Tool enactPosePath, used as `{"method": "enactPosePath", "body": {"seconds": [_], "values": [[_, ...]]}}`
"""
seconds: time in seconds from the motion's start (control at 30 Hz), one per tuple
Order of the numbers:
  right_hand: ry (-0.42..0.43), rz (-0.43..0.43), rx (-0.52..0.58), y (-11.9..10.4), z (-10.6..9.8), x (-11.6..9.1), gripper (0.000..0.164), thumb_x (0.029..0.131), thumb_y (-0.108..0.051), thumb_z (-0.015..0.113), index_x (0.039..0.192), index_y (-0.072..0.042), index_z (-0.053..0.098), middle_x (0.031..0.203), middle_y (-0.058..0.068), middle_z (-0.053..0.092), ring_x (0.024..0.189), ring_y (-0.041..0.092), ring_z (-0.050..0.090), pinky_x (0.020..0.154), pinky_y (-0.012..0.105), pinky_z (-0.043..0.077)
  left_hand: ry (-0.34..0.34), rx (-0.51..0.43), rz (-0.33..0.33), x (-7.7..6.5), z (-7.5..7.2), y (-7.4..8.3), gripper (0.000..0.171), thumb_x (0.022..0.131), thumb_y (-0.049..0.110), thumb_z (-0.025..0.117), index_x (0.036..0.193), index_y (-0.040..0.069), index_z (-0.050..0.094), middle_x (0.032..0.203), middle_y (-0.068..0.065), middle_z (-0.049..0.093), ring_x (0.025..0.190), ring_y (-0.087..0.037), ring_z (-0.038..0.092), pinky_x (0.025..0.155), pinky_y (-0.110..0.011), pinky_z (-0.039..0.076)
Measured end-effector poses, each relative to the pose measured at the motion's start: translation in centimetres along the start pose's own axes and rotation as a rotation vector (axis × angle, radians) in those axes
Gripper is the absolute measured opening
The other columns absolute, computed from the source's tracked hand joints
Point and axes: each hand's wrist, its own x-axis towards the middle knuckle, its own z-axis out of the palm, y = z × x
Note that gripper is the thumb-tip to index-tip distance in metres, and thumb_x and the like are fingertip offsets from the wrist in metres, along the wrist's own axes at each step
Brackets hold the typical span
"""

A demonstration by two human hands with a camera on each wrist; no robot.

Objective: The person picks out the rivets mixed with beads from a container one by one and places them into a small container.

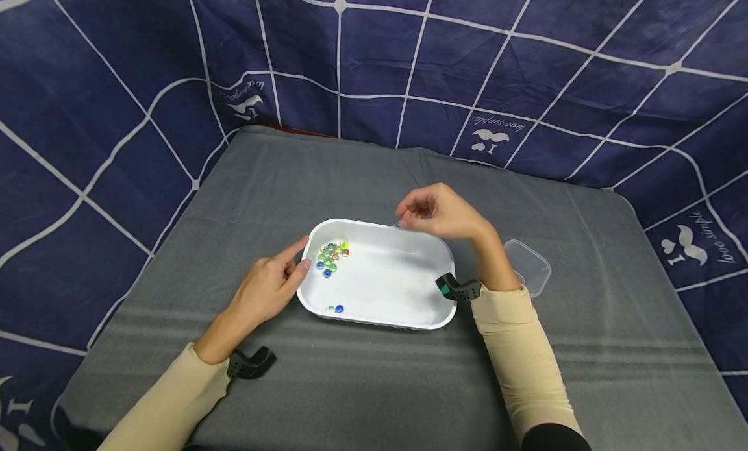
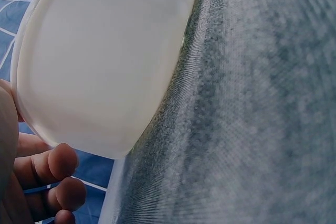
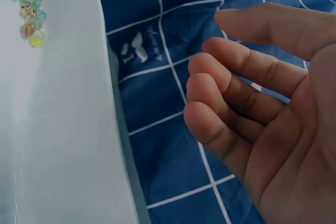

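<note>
Your relaxed left hand [image 1: 265,287] touches the tray [image 1: 388,272] at left; right hand [image 1: 444,211] half-open, empty, beyond its far edge. Marbles [image 1: 335,255] inside.

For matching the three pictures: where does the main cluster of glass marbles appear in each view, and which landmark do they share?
Head: the marble cluster is left of and a little below the picture's middle, inside the white tray.
Left wrist: not visible.
Right wrist: in the upper left corner.
Shared landmark: the white tray, visible in all three views.
</note>
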Motion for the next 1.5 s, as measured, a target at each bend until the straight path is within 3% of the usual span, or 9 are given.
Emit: {"method": "enactPosePath", "body": {"seconds": [0.3,0.57,0.97,1.5], "values": [[-0.018,0.012,-0.002,-0.1,0.4,0.9,0.012,0.085,-0.001,0.073,0.097,0.004,0.072,0.08,0.005,0.067,0.073,0.014,0.061,0.071,0.026,0.052,-0.025,-0.006,-0.007,0.2,0.0,0.3,0.042,0.099,0.015,0.059,0.137,-0.004,0.056,0.062,0.005,0.052,0.049,-0.004,0.04,0.048,-0.027,0.036],[-0.039,-0.03,-0.008,-0.7,1.1,2.4,0.011,0.086,-0.004,0.073,0.096,0.001,0.073,0.079,0.004,0.066,0.072,0.017,0.059,0.069,0.027,0.051,-0.014,-0.011,-0.013,0.0,0.0,0.1,0.042,0.099,0.014,0.059,0.137,-0.003,0.056,0.061,0.005,0.05,0.048,-0.004,0.039,0.046,-0.027,0.035],[-0.059,-0.05,-0.04,-1.8,3.2,4.5,0.015,0.086,-0.007,0.074,0.097,0.002,0.073,0.078,0.001,0.065,0.072,0.016,0.06,0.068,0.028,0.05,-0.004,0.006,0.006,0.0,-0.1,0.0,0.041,0.098,0.014,0.06,0.136,-0.002,0.058,0.062,0.007,0.051,0.049,-0.004,0.04,0.047,-0.027,0.036],[-0.095,-0.088,-0.075,-1.5,6.2,5.9,0.014,0.086,-0.008,0.074,0.097,0.001,0.073,0.077,-0.002,0.067,0.071,0.011,0.061,0.068,0.027,0.051,-0.009,0.012,0.027,0.0,-0.2,-0.2,0.041,0.098,0.014,0.06,0.134,-0.005,0.058,0.062,0.006,0.051,0.049,-0.003,0.04,0.048,-0.027,0.037]]}}
